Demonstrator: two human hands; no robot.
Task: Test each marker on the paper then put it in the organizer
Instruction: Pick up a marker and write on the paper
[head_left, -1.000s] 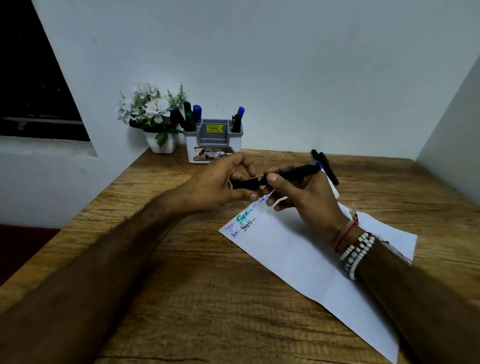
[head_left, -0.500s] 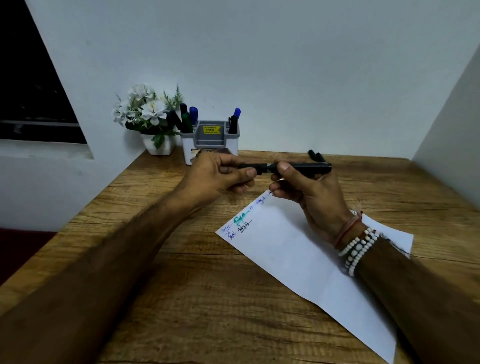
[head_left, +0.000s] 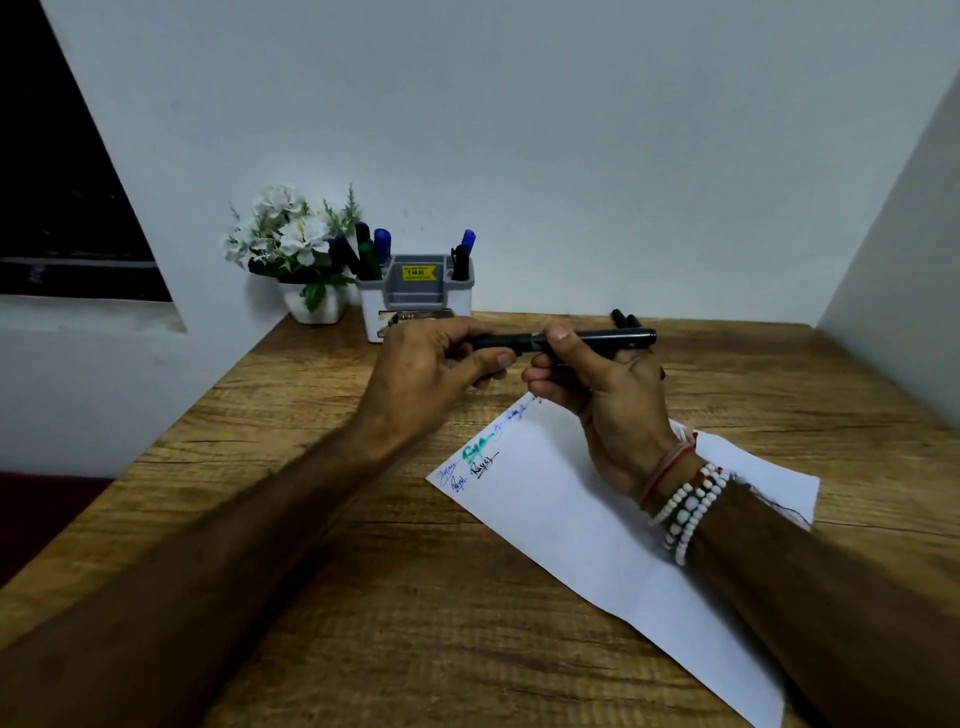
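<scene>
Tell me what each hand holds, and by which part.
Both hold one black marker, kept level: the left hand grips its left end, and the right hand pinches the barrel near its middle with its fingers.

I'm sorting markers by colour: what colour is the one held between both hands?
The marker is black along its whole visible length; the head view, the only one, shows it clearly.

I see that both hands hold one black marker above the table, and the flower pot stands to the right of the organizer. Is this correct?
Not fully. The head view shows the left hand and the right hand holding the black marker, but the flower pot stands to the left of the organizer, not the right.
</scene>
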